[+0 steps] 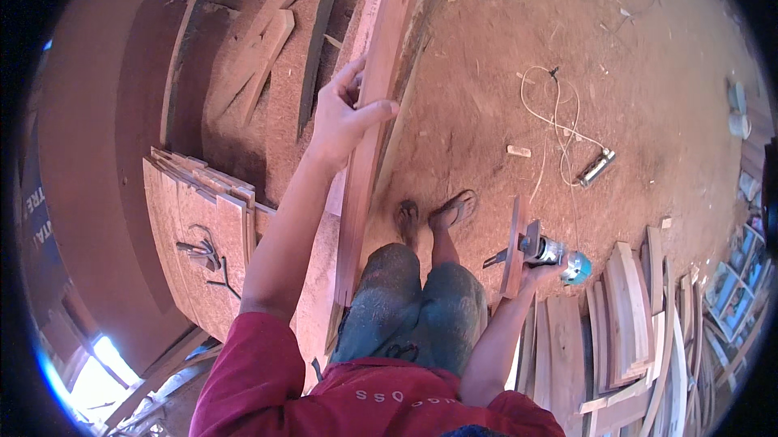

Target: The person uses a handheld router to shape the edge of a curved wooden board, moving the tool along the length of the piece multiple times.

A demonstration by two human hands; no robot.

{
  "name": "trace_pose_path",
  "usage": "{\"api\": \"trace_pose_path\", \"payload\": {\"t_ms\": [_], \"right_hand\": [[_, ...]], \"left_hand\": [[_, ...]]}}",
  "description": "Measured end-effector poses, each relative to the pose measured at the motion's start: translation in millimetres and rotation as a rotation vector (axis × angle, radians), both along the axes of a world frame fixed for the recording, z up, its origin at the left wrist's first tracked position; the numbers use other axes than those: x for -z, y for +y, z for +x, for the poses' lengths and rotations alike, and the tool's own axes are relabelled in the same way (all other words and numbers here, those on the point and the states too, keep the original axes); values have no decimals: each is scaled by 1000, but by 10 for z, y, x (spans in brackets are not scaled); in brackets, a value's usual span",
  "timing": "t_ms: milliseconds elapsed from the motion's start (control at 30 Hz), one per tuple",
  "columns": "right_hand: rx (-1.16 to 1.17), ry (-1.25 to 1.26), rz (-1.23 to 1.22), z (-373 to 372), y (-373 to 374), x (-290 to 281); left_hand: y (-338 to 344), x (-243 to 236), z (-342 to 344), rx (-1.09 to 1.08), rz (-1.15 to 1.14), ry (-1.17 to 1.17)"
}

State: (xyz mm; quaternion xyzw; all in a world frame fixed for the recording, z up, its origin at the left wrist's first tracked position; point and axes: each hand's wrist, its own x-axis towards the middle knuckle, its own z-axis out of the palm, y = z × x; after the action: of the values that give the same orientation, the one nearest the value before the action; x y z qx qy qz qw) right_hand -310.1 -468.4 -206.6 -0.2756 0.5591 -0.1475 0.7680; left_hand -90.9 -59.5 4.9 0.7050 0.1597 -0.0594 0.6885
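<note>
Fingers (pixel 350 74) of the left hand (pixel 340 121) were found curled over the left edge of a long plank (pixel 365 186), thumb laid across its face. Those of the right hand (pixel 536 277) were closed around a silver and teal power tool (pixel 551 252), to which a small wooden plate (pixel 512 259) was fitted.

In the head view, the plank lay just left of the person's legs, its long axis running from the top edge down toward the body, leaning slightly left at the near end. The tool pointed left, away from its teal end. Stacked boards (pixel 185 230) stood left of the plank; curved boards (pixel 624 307) lay at lower right. A cable (pixel 525 97) and power strip (pixel 596 168) occupied the floor. The left hand covered part of the plank, which appeared reddish-brown and straight-sided.
</note>
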Motion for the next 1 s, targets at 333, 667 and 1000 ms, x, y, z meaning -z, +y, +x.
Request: {"api": "trace_pose_path", "payload": {"t_ms": [333, 667, 1000], "right_hand": [[105, -27, 45, -261, 248, -83], [84, -130, 27, -582, 650, -282], [54, -125, 25, -861, 834, -196]], "left_hand": [[232, -174, -641, 220, 103, 105], [805, -272, -728, 181, -614, 209], [1297, -182, -830, 39, -683, 245]]}}
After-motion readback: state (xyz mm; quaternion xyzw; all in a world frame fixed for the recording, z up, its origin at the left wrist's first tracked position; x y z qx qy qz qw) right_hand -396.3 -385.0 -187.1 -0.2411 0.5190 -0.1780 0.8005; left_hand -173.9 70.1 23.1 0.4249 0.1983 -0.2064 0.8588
